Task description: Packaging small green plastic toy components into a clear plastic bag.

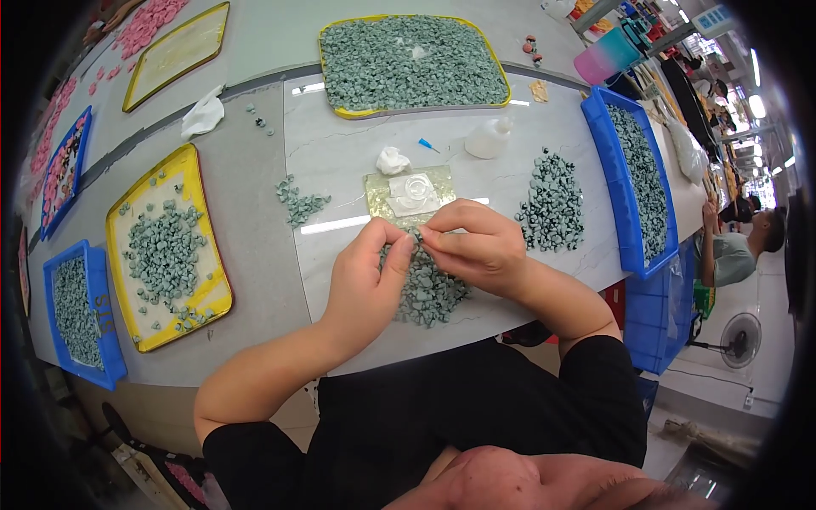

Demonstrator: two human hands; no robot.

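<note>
My left hand and my right hand meet above the near side of the table, fingertips pinched together on a small grey-green piece. The fingers hide most of it. Right beneath lies a heap of similar grey-green pieces. Just beyond the fingertips, a clear round dish rests on a yellowish square pad. A crumpled white tissue touches the pad's far side. Farther back are a blue-hubbed needle and a translucent squeeze bottle.
Loose grey-green pieces lie in a right pile and a smaller left one. Yellow-rimmed trays stand at the back and left. Blue bins flank the table at right and left. Another person is far right.
</note>
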